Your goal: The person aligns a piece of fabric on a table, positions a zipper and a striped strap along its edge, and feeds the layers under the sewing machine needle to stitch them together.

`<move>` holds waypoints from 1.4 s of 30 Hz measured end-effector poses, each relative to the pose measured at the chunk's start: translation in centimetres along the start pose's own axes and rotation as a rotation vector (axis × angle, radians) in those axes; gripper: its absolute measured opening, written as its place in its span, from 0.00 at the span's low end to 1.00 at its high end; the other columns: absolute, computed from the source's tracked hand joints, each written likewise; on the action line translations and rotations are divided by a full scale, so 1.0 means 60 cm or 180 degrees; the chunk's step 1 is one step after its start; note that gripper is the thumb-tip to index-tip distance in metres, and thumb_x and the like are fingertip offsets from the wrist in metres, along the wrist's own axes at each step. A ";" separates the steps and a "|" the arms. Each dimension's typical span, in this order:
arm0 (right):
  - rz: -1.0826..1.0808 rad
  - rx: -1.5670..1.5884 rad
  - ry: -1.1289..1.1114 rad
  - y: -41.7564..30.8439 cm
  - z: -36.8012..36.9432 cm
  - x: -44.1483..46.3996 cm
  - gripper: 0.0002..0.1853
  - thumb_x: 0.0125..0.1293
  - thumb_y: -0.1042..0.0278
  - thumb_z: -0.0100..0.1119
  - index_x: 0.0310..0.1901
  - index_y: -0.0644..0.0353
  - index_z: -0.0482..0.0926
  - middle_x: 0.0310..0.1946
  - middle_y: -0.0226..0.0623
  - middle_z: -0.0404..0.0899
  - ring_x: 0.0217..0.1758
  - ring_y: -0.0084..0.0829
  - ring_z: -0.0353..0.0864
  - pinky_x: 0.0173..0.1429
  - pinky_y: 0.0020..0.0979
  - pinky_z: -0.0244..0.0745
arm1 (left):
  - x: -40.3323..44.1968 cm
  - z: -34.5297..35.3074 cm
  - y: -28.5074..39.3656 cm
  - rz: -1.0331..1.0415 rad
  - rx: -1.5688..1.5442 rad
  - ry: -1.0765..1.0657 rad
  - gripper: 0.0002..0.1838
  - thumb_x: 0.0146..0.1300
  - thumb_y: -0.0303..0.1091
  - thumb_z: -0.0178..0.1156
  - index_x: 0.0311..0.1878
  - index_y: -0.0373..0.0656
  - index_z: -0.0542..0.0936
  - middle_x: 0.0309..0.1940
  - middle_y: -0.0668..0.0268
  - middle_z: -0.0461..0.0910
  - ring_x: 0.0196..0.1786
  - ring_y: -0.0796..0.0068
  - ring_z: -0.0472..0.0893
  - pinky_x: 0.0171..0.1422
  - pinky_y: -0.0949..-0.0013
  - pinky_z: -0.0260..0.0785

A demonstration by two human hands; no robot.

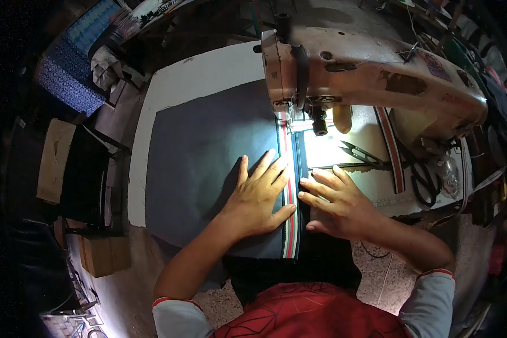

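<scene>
A large dark grey piece of fabric (203,146) lies flat on the sewing table, its right part under the sewing machine's needle area. Along its right side runs a striped ribbon (290,236) in white, red and dark bands. My left hand (259,194) rests flat on the fabric and ribbon, fingers spread toward the machine. Just right of the ribbon, my right hand (338,205) lies on the dark edge strip, its fingers stretched out. The worn sewing machine (372,70) stands beyond both hands, and its lamp lights the needle area brightly.
Thread snips (359,152) lie right of the needle. Another striped ribbon (390,149) and black-handled scissors (426,183) are farther right on the white table (138,186). A cardboard box (104,254) stands on the floor at left, near a blue patterned cloth (70,76).
</scene>
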State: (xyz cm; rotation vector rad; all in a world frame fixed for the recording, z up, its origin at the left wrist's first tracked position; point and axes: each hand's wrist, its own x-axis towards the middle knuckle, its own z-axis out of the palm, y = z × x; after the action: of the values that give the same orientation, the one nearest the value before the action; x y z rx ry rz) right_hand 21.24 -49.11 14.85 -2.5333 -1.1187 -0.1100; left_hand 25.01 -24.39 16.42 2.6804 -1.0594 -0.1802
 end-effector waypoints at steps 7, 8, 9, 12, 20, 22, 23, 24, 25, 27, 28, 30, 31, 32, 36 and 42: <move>-0.0003 -0.0020 0.0007 -0.005 -0.001 -0.002 0.34 0.61 0.42 0.67 0.63 0.56 0.76 0.69 0.40 0.71 0.73 0.46 0.68 0.74 0.58 0.59 | -0.020 0.017 0.009 0.0097 -0.0016 0.0143 0.38 0.66 0.52 0.62 0.71 0.36 0.68 0.76 0.49 0.61 0.82 0.50 0.53 0.81 0.34 0.37; 0.0001 -0.0052 -0.0001 -0.005 -0.001 -0.001 0.34 0.61 0.42 0.67 0.63 0.56 0.76 0.69 0.40 0.71 0.72 0.46 0.68 0.74 0.58 0.59 | -0.021 0.019 0.007 0.0090 -0.0021 0.0141 0.38 0.66 0.52 0.62 0.71 0.36 0.68 0.76 0.49 0.61 0.82 0.50 0.53 0.81 0.34 0.37; 0.0001 -0.0046 -0.0007 -0.006 -0.001 0.000 0.34 0.61 0.42 0.67 0.63 0.56 0.76 0.69 0.40 0.71 0.72 0.46 0.68 0.74 0.58 0.59 | -0.021 0.021 0.004 0.0158 0.0003 0.0194 0.38 0.65 0.53 0.62 0.70 0.35 0.68 0.76 0.49 0.60 0.81 0.51 0.54 0.81 0.34 0.39; 0.0015 -0.0024 0.0010 -0.007 -0.003 0.000 0.34 0.61 0.43 0.68 0.63 0.56 0.76 0.69 0.40 0.71 0.72 0.46 0.68 0.73 0.58 0.59 | -0.010 0.013 -0.001 0.0176 -0.0128 0.0263 0.38 0.65 0.52 0.62 0.70 0.35 0.68 0.75 0.48 0.60 0.80 0.50 0.55 0.81 0.36 0.40; 0.0005 -0.0094 -0.0018 -0.004 -0.002 0.000 0.35 0.61 0.42 0.67 0.64 0.56 0.75 0.69 0.41 0.71 0.72 0.46 0.68 0.73 0.58 0.60 | 0.037 0.025 -0.017 0.0034 -0.0091 0.0552 0.39 0.65 0.50 0.60 0.71 0.32 0.67 0.75 0.47 0.62 0.80 0.48 0.54 0.80 0.33 0.40; 0.0012 -0.0090 -0.0046 -0.005 -0.006 0.002 0.35 0.61 0.42 0.67 0.64 0.56 0.76 0.69 0.40 0.72 0.72 0.45 0.68 0.73 0.57 0.60 | 0.037 0.024 -0.017 0.0036 -0.0072 0.0535 0.39 0.65 0.50 0.61 0.71 0.32 0.67 0.75 0.47 0.61 0.80 0.48 0.54 0.80 0.32 0.40; 0.0009 -0.0079 -0.0089 -0.005 -0.008 0.003 0.34 0.61 0.42 0.67 0.64 0.56 0.76 0.68 0.40 0.72 0.72 0.45 0.68 0.73 0.56 0.59 | 0.037 0.024 -0.017 0.0023 -0.0064 0.0518 0.39 0.65 0.50 0.61 0.71 0.32 0.66 0.75 0.47 0.61 0.81 0.48 0.54 0.79 0.31 0.39; 0.0015 -0.0078 -0.0082 -0.004 -0.008 0.004 0.34 0.61 0.42 0.67 0.64 0.56 0.76 0.68 0.40 0.72 0.72 0.45 0.68 0.73 0.56 0.59 | 0.037 0.024 -0.017 0.0029 -0.0060 0.0514 0.39 0.65 0.50 0.61 0.71 0.32 0.66 0.75 0.47 0.61 0.81 0.48 0.54 0.79 0.31 0.39; -0.0010 -0.0054 -0.0101 -0.002 -0.009 0.004 0.34 0.61 0.42 0.67 0.63 0.56 0.76 0.68 0.40 0.72 0.72 0.45 0.68 0.73 0.56 0.59 | 0.037 0.024 -0.017 0.0020 -0.0048 0.0496 0.39 0.64 0.50 0.61 0.72 0.32 0.66 0.75 0.47 0.61 0.80 0.48 0.54 0.79 0.31 0.39; -0.0025 -0.0029 -0.0158 -0.001 -0.013 0.007 0.34 0.61 0.41 0.67 0.62 0.56 0.77 0.68 0.40 0.72 0.73 0.44 0.67 0.73 0.56 0.59 | 0.038 0.022 -0.017 0.0012 -0.0041 0.0471 0.39 0.64 0.50 0.61 0.72 0.32 0.66 0.76 0.47 0.61 0.80 0.48 0.55 0.79 0.31 0.39; -0.0026 -0.0028 -0.0156 -0.001 -0.015 0.008 0.34 0.61 0.41 0.67 0.62 0.56 0.77 0.68 0.40 0.72 0.73 0.44 0.67 0.73 0.56 0.59 | 0.038 0.020 -0.017 0.0014 -0.0057 0.0455 0.40 0.64 0.50 0.61 0.72 0.32 0.66 0.76 0.47 0.60 0.80 0.47 0.55 0.79 0.31 0.39; -0.0022 -0.0071 -0.0185 -0.002 -0.017 0.010 0.34 0.62 0.41 0.66 0.62 0.56 0.77 0.68 0.40 0.72 0.72 0.44 0.68 0.74 0.56 0.58 | 0.039 0.018 -0.018 0.0017 -0.0067 0.0440 0.40 0.64 0.50 0.61 0.72 0.32 0.66 0.76 0.47 0.60 0.80 0.47 0.55 0.79 0.30 0.39; -0.0022 -0.0072 -0.0178 0.000 -0.016 0.011 0.34 0.62 0.41 0.66 0.62 0.56 0.77 0.68 0.40 0.72 0.72 0.44 0.68 0.74 0.56 0.58 | 0.040 0.016 -0.018 0.0014 -0.0067 0.0435 0.40 0.64 0.50 0.61 0.72 0.32 0.66 0.76 0.47 0.60 0.80 0.47 0.55 0.79 0.30 0.39; -0.0028 -0.0090 -0.0156 0.001 -0.015 0.012 0.34 0.62 0.40 0.65 0.62 0.56 0.77 0.68 0.40 0.72 0.72 0.43 0.68 0.74 0.55 0.58 | 0.041 0.016 -0.019 0.0011 -0.0069 0.0427 0.40 0.64 0.49 0.61 0.72 0.32 0.66 0.76 0.47 0.60 0.80 0.48 0.55 0.79 0.30 0.38; 0.0056 -0.0075 -0.0110 0.010 -0.020 0.026 0.34 0.63 0.40 0.63 0.63 0.56 0.76 0.68 0.40 0.73 0.72 0.42 0.68 0.71 0.51 0.60 | 0.054 0.012 -0.028 -0.0023 -0.0090 0.0423 0.40 0.64 0.49 0.61 0.72 0.32 0.66 0.77 0.48 0.59 0.81 0.48 0.54 0.79 0.30 0.38; 0.0043 -0.0106 -0.0105 0.013 -0.017 0.023 0.34 0.60 0.41 0.67 0.62 0.56 0.77 0.68 0.41 0.72 0.71 0.46 0.68 0.69 0.53 0.62 | 0.056 0.013 -0.034 0.0051 -0.0087 0.0461 0.39 0.65 0.50 0.61 0.73 0.33 0.66 0.76 0.47 0.60 0.81 0.48 0.54 0.79 0.30 0.38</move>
State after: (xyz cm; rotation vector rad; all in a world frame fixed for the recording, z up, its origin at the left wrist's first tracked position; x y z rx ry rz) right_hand 22.82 -48.96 15.85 -2.5806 -1.1212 -0.0845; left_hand 28.61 -25.40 15.01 2.6146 -1.0262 0.0028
